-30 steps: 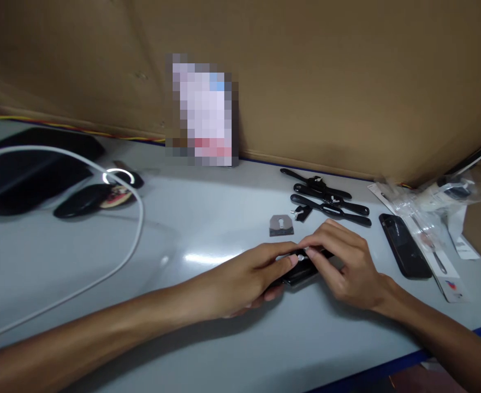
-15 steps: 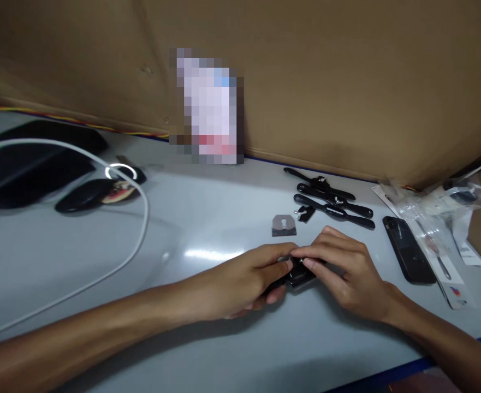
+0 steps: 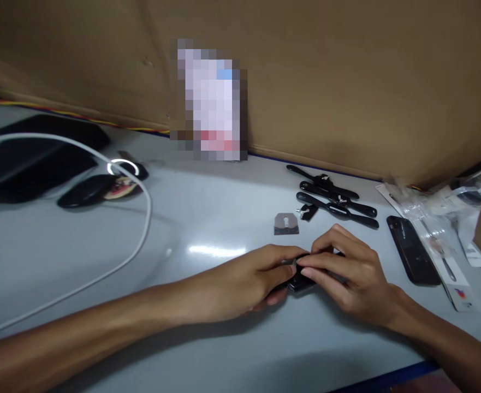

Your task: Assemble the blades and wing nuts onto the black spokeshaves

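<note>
A black spokeshave [image 3: 301, 281] is held low over the table, its middle and one handle largely covered by fingers. My left hand [image 3: 260, 275] is closed around its left side, the thumb resting on top near the middle. Fingertips of my right hand [image 3: 342, 267] are pinched together on the middle of the tool; the small part beneath them is hidden. Just beyond my hands lies a flat grey blade [image 3: 286, 223] with a keyhole slot. Behind it to the right are several black spokeshave bodies [image 3: 338, 212] and a loose black cap with a wing screw [image 3: 308, 212].
To the right lie a black phone [image 3: 413, 251] and clear plastic packaging [image 3: 432, 232]. A white cable [image 3: 146, 218] loops across the left side, near a dark mouse-shaped object [image 3: 87, 191] and a large black object [image 3: 39, 155]. A cardboard wall [image 3: 326, 82] borders the table's back.
My right fingers have shifted on the spokeshave's middle and now cover the shiny part seen between them before. My left hand keeps its hold. The view has moved slightly.
</note>
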Available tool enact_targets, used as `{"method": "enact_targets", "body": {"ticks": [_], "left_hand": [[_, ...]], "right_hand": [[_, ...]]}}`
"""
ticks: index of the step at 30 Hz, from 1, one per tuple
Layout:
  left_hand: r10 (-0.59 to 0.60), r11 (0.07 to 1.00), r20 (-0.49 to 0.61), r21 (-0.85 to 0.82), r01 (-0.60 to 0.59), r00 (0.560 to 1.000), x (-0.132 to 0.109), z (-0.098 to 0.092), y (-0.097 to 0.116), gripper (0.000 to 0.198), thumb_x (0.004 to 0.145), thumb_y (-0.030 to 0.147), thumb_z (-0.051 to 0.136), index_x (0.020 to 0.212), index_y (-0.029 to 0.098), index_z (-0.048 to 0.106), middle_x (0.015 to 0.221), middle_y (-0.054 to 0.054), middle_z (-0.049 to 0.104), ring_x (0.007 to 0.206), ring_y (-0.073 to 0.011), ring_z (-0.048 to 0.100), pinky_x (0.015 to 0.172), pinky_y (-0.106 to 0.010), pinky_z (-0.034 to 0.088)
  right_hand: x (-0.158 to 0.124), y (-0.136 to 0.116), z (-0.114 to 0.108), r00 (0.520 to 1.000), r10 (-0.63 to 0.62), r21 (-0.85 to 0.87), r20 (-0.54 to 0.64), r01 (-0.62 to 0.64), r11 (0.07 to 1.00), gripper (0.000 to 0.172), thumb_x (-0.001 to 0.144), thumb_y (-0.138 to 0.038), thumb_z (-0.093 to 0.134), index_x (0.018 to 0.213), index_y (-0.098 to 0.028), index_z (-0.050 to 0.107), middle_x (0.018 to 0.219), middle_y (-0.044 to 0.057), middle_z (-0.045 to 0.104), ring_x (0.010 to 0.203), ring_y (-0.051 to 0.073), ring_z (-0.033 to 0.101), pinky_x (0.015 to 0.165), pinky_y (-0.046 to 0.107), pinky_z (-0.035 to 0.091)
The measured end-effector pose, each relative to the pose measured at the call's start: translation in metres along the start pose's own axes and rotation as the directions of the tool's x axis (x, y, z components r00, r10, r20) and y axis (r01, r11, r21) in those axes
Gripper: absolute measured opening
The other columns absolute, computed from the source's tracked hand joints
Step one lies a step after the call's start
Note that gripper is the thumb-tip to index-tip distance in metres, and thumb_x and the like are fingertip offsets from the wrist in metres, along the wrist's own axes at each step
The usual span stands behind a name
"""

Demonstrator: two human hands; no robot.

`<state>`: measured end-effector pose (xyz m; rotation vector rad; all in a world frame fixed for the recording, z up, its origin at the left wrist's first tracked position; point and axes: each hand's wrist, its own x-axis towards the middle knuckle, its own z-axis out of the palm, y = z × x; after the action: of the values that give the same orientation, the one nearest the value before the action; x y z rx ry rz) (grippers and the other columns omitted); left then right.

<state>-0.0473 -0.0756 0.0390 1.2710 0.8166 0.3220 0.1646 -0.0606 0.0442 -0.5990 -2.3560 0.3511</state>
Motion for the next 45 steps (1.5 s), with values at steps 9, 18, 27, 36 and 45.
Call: {"method": "enact_targets", "body": {"ticks": [9, 18, 27, 36, 45], "left_hand": [[0.022, 1.000, -0.016, 0.023, -0.021, 1.000, 0.001, 0.000, -0.003, 0.038, 0.101, 0.048, 0.046, 0.122, 0.019, 0.058, 0.062, 0.008, 0.039, 0.048, -0.0101, 0.028, 0.045, -0.022, 0.024], [0.014, 1.000, -0.015, 0.026, -0.014, 1.000, -0.001, 0.000, -0.004, 0.043, 0.101, 0.053, 0.047, 0.126, 0.020, 0.060, 0.061, 0.008, 0.038, 0.046, -0.0102, 0.026, 0.043, -0.021, 0.022], [0.021, 1.000, -0.003, -0.005, -0.021, 1.000, 0.000, 0.000, -0.004, 0.050, 0.099, 0.057, 0.050, 0.131, 0.020, 0.060, 0.062, 0.007, 0.040, 0.049, -0.0105, 0.028, 0.043, -0.021, 0.022], [0.035, 0.999, 0.003, -0.029, -0.035, 0.999, 0.000, 0.001, -0.004, 0.047, 0.101, 0.050, 0.048, 0.134, 0.020, 0.059, 0.063, 0.007, 0.039, 0.051, -0.0111, 0.029, 0.047, -0.022, 0.023], [0.021, 1.000, -0.017, 0.015, -0.021, 1.000, 0.000, 0.001, -0.002, 0.044, 0.101, 0.044, 0.044, 0.131, 0.017, 0.060, 0.064, 0.006, 0.040, 0.054, -0.0122, 0.032, 0.051, -0.023, 0.026]], "right_hand": [[0.001, -0.002, 0.003, 0.994, 0.105, 0.032, 0.026, -0.106, 0.994, 0.015, 0.098, -0.010, 0.060, 0.098, -0.016, 0.073, 0.076, 0.003, 0.063, 0.074, 0.017, 0.056, 0.066, 0.031, 0.047], [0.006, 0.005, -0.005, 0.995, 0.076, -0.031, 0.057, -0.074, 0.997, 0.016, 0.095, -0.012, 0.058, 0.086, -0.016, 0.071, 0.074, 0.003, 0.064, 0.073, 0.017, 0.052, 0.066, 0.031, 0.043], [0.004, 0.001, -0.012, 0.994, -0.075, -0.070, 0.084, 0.081, 0.994, 0.022, 0.090, -0.009, 0.055, 0.073, -0.014, 0.069, 0.073, 0.007, 0.064, 0.065, 0.017, 0.046, 0.058, 0.033, 0.040], [0.002, 0.001, -0.011, 0.994, -0.073, -0.200, 0.078, 0.087, 0.976, 0.024, 0.097, -0.013, 0.054, 0.086, -0.016, 0.074, 0.076, 0.006, 0.062, 0.066, 0.017, 0.049, 0.058, 0.032, 0.041], [0.002, -0.003, -0.010, 0.983, -0.137, -0.189, 0.120, 0.159, 0.969, 0.025, 0.095, -0.010, 0.057, 0.077, -0.015, 0.074, 0.069, 0.006, 0.061, 0.064, 0.017, 0.047, 0.055, 0.032, 0.042]]}}
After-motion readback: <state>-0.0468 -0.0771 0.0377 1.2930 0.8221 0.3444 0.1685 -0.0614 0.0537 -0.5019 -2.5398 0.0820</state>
